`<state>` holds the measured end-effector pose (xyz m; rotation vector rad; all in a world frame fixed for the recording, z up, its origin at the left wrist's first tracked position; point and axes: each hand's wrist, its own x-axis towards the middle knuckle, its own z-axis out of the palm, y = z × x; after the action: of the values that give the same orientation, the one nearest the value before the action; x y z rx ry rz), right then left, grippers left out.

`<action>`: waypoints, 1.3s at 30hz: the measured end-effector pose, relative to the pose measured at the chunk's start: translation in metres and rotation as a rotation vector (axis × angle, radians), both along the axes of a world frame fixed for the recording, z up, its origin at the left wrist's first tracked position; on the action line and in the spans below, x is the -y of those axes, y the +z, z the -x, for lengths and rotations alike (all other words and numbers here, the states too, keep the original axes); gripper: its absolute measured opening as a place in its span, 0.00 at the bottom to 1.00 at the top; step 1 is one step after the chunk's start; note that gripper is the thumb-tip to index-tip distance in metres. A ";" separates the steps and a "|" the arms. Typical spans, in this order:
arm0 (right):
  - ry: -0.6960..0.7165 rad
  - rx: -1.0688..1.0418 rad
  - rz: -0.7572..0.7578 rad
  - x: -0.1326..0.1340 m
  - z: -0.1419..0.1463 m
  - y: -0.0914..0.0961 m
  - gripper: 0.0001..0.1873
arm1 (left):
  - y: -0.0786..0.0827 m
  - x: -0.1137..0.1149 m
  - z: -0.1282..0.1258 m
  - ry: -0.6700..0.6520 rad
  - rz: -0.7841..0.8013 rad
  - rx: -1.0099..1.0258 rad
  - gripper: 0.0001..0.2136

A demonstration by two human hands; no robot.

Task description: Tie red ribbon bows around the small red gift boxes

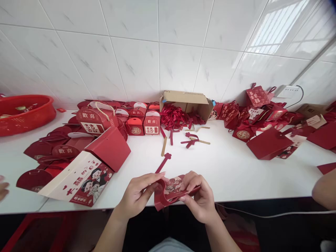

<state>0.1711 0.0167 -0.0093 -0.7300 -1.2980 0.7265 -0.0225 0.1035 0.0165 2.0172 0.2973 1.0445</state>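
Observation:
Over the table's front edge, a small red paper gift box [172,190] with printed figures is held, partly folded, its near flap curved. My left hand [143,192] pinches its left side between thumb and fingers. My right hand [198,194] grips the right side, thumb below and curled fingers on top. A dark red strap with a flower-shaped end [165,161] sticks up past my left fingertips; whether it is fixed to the box is hidden. Beyond my hands lie more loose red straps [191,140] and a gold strip [164,146].
A cardboard carton [187,99] on its side spills a heap of red straps [172,116]. Folded red boxes [151,123] crowd the left, beside a red basin [26,113]. More red boxes [270,141] pile up right. Another person's arm [324,187] reaches in at right; blurred fingers [3,189] show far left.

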 end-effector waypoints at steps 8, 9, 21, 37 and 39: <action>0.013 0.097 0.026 0.002 -0.005 0.007 0.12 | 0.012 -0.010 -0.001 0.119 -0.432 -0.142 0.23; 0.001 0.130 0.018 0.002 -0.005 0.009 0.12 | 0.016 -0.010 -0.001 0.184 -0.462 -0.216 0.24; -0.142 0.362 -0.069 0.004 -0.005 0.017 0.12 | 0.028 0.002 -0.011 0.077 0.248 -0.329 0.10; -0.164 0.454 -0.112 0.011 -0.002 0.029 0.13 | 0.046 0.037 -0.016 0.181 0.583 -0.366 0.08; -0.166 0.472 -0.114 0.012 -0.002 0.029 0.12 | 0.048 0.038 -0.016 0.182 0.586 -0.367 0.08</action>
<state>0.1726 0.0047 0.0199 -0.9378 -1.6652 0.3499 -0.0068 0.0652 0.0643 1.6440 0.8854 0.5840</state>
